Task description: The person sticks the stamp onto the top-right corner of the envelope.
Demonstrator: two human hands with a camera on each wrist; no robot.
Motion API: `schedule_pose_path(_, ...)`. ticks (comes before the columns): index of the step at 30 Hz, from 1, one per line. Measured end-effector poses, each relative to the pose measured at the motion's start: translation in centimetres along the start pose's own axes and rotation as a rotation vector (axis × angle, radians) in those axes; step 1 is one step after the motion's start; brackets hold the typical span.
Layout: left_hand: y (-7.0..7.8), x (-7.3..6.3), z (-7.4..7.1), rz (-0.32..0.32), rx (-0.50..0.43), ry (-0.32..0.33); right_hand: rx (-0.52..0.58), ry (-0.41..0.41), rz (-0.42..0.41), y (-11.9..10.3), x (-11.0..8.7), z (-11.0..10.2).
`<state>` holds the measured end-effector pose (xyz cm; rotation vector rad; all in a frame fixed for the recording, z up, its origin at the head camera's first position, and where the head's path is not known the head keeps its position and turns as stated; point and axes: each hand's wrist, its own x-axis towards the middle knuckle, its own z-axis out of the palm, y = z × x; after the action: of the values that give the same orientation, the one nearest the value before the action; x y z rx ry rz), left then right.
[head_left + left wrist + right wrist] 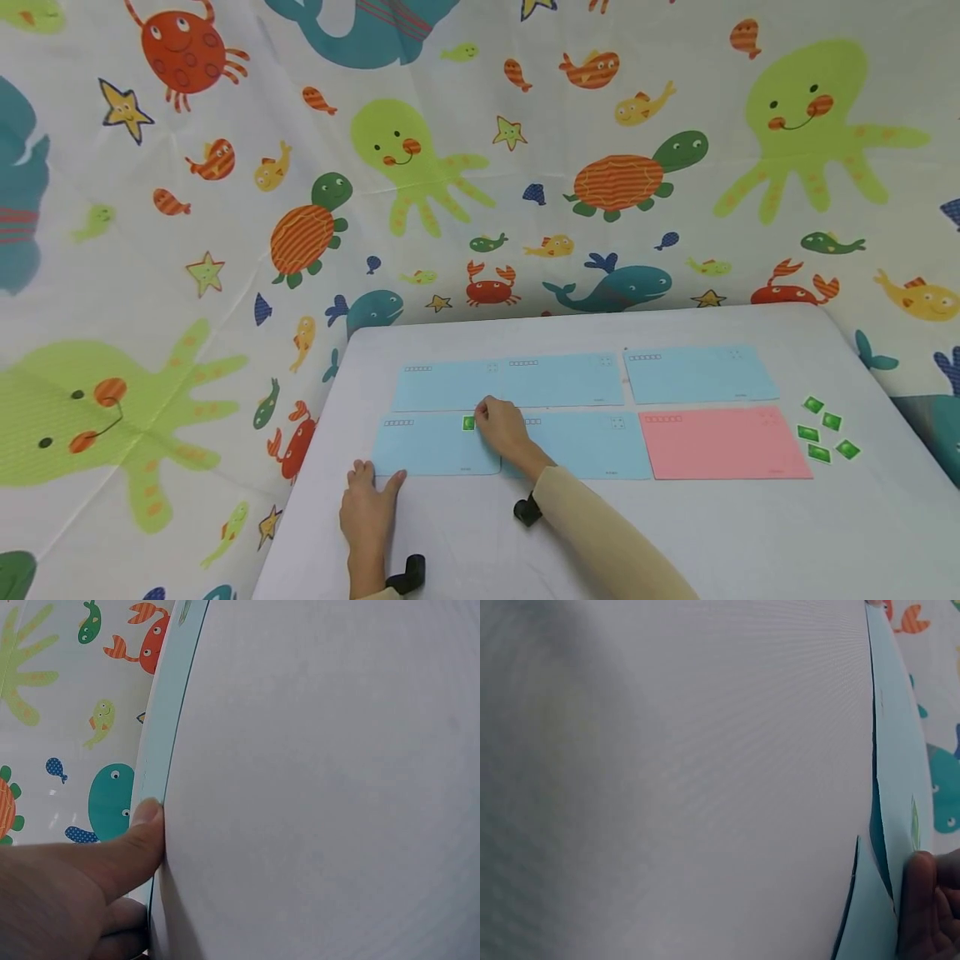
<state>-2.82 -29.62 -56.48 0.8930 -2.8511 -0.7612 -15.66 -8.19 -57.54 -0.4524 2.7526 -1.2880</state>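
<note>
A small green stamp (468, 423) lies at the upper right of the lower left blue envelope (431, 450). My right hand (510, 431) pinches the stamp at its right edge, with curled fingers. In the right wrist view, the fingertips (922, 866) are right at the stamp (915, 821), a thin green sliver low over the paper. My left hand (367, 508) rests at the same envelope's lower left corner, thumb out to the side. The left wrist view shows that thumb (148, 814) lying along the envelope's edge (169, 712).
Beside this envelope lie another blue envelope (581, 454) and a pink one (723, 446). Three blue envelopes, including the right one (701, 375), form the back row. Several green stamps (831, 422) are scattered at the right. A patterned curtain (525, 208) hangs behind the white table (862, 533).
</note>
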Motion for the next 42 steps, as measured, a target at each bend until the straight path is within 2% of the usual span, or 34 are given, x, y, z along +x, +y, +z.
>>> schedule_pose_path(24,1.0,-0.5,0.1,-0.014,0.017,-0.013,0.145,-0.07,0.041,0.0,-1.4,-1.6)
schedule_pose_path(29,0.9,-0.5,0.2,-0.022,0.028,-0.019,0.203,-0.078,0.036,-0.1,-1.8,-2.2)
schedule_pose_path(36,0.5,-0.5,0.3,-0.028,0.02,-0.008,0.224,-0.054,0.035,-0.3,-2.3,-3.1)
schedule_pose_path(39,0.5,-0.5,0.4,-0.024,0.021,-0.005,0.205,-0.036,0.027,-0.4,-2.4,-3.7)
schedule_pose_path(42,0.7,-0.6,0.3,-0.02,0.016,-0.006,0.102,-0.006,-0.004,-0.8,-2.7,-4.4)
